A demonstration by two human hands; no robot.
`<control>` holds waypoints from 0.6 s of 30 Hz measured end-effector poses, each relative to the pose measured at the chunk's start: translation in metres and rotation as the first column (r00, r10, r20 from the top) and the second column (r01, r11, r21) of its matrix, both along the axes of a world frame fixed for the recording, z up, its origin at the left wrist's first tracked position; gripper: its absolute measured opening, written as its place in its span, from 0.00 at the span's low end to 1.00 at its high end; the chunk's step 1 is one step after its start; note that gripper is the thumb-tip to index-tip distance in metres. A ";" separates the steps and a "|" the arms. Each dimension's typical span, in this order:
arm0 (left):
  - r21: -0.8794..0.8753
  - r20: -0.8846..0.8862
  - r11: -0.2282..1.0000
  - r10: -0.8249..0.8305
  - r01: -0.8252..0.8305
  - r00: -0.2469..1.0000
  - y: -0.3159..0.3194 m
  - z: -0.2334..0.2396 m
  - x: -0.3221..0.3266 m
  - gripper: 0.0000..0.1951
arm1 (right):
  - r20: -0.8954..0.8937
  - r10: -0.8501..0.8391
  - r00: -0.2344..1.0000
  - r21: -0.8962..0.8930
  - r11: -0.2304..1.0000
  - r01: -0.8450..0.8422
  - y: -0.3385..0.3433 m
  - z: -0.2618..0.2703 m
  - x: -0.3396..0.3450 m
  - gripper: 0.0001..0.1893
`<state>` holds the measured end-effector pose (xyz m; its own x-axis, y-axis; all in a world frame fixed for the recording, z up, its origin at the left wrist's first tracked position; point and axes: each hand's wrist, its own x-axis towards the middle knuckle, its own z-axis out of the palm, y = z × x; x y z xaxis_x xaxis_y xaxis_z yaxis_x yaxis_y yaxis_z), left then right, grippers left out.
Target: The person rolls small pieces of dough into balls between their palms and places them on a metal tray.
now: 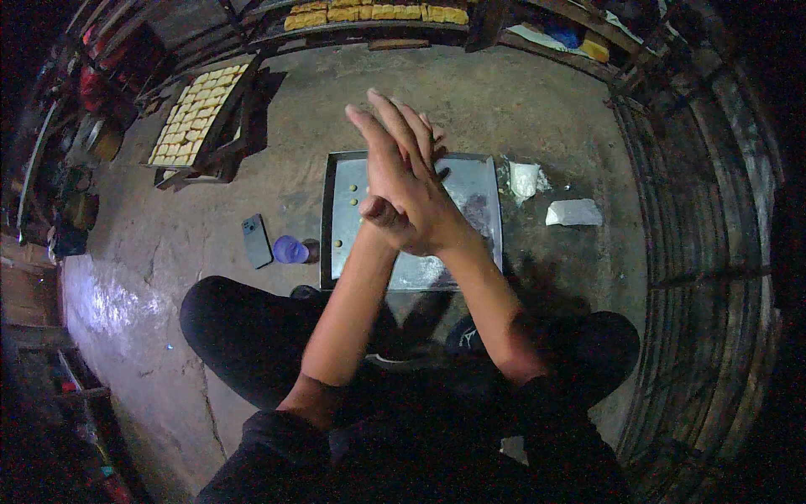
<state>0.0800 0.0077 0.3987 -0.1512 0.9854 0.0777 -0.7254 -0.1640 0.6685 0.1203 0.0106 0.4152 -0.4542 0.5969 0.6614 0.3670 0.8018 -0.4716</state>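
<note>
My right hand lies across my left hand, palm to palm, above a shallow metal tray. The right fingers stretch forward, slightly spread. Most of the left hand is hidden beneath, and whatever may be between the palms is out of sight. On the tray's left side rest small pale-green balls, among them a far ball, another just nearer and one towards the front. White powder is smeared over the tray's front part.
Right of the tray are an open bag of white powder and a white packet. A purple-blue cup and a smartphone lie left. Beyond stands a tray of pale dough pieces; browned bread fills a rack behind.
</note>
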 end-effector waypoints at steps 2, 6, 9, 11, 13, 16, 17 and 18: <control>0.106 -0.092 0.979 0.182 -0.172 0.979 0.001 -0.005 0.016 0.46 | 0.013 -0.018 1.000 0.054 0.998 0.017 0.001 0.008 -0.003 0.50; 0.548 0.319 0.760 -0.575 0.348 0.753 0.007 -0.008 -0.018 0.41 | -0.105 -0.072 0.992 -0.043 0.997 0.068 0.029 0.000 0.017 0.48; 0.008 0.389 0.867 -0.462 0.499 0.797 0.003 -0.014 -0.025 0.36 | -0.048 -0.113 0.992 -0.100 0.989 0.108 0.034 -0.014 0.025 0.47; -0.074 0.364 0.881 -0.413 0.468 0.835 0.004 -0.012 -0.031 0.35 | 0.001 -0.087 0.996 -0.143 0.986 0.086 0.025 -0.023 0.021 0.46; -0.071 0.369 0.899 -0.379 0.433 0.849 0.004 -0.012 -0.037 0.34 | 0.021 -0.030 0.999 -0.136 0.990 0.033 0.014 -0.020 0.012 0.47; 0.059 0.440 0.910 -0.394 0.411 0.807 0.011 -0.029 -0.039 0.32 | 0.008 -0.050 0.999 -0.161 0.986 0.051 0.014 -0.020 0.004 0.48; 0.138 0.461 0.899 -0.430 0.416 0.777 0.012 -0.037 -0.038 0.32 | 0.001 -0.067 0.998 -0.172 0.983 0.066 0.017 -0.021 0.003 0.48; 0.199 0.461 0.882 -0.469 0.427 0.753 0.013 -0.045 -0.035 0.31 | -0.027 -0.076 0.997 -0.159 0.985 0.071 0.023 -0.023 0.006 0.45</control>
<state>0.0450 0.0205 0.3535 0.2682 0.9437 0.1939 -0.9509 0.2269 0.2107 0.1260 0.0336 0.3919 -0.3851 0.7256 0.5703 0.4045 0.6881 -0.6024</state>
